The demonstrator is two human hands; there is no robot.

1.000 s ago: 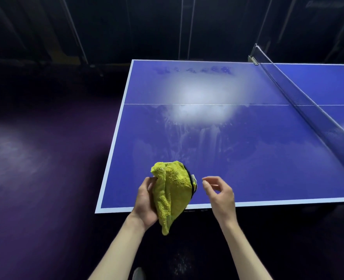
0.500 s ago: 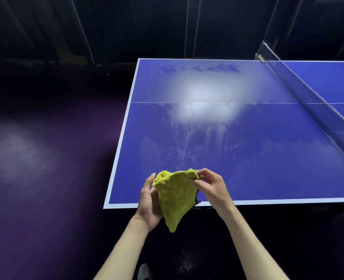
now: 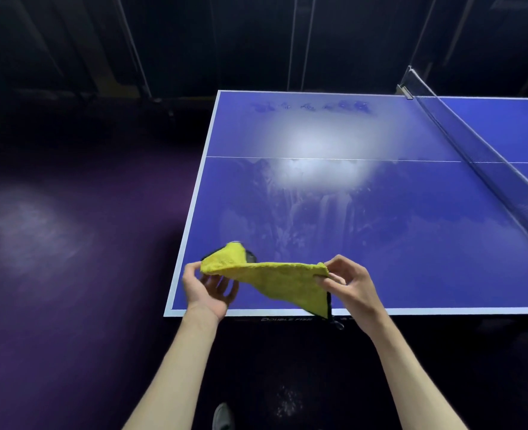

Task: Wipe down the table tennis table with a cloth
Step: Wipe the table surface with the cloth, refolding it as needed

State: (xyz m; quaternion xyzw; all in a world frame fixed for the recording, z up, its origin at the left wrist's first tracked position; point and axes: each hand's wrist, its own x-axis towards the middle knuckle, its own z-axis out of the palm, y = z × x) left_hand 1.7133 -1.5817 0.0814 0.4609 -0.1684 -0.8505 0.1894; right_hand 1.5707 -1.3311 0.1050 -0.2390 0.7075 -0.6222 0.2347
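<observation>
Two hands stretch a yellow cloth [image 3: 275, 279] over the near edge of the blue table tennis table [image 3: 380, 231]. Left hand [image 3: 208, 290] is blurry, fingers curled under one corner; right hand [image 3: 354, 285] pinches the other. Net [image 3: 486, 169] runs off frame at right. Edge lettering looks like "DOUBLE FISH", pretty faint.

Indoor table tennis hall or games room, dimly lit. A blue table [image 3: 380, 228] with white edge lines and a white centre line fills the right of the view; a dark net [image 3: 486, 169] spans it from a clamp post [image 3: 407, 88] at the far side. The floor [image 3: 55, 259] is dark purple, matte, with a pale patch of reflected light. Dark curtain-like panels [image 3: 194, 41] with thin pale vertical lines close off the background.
</observation>
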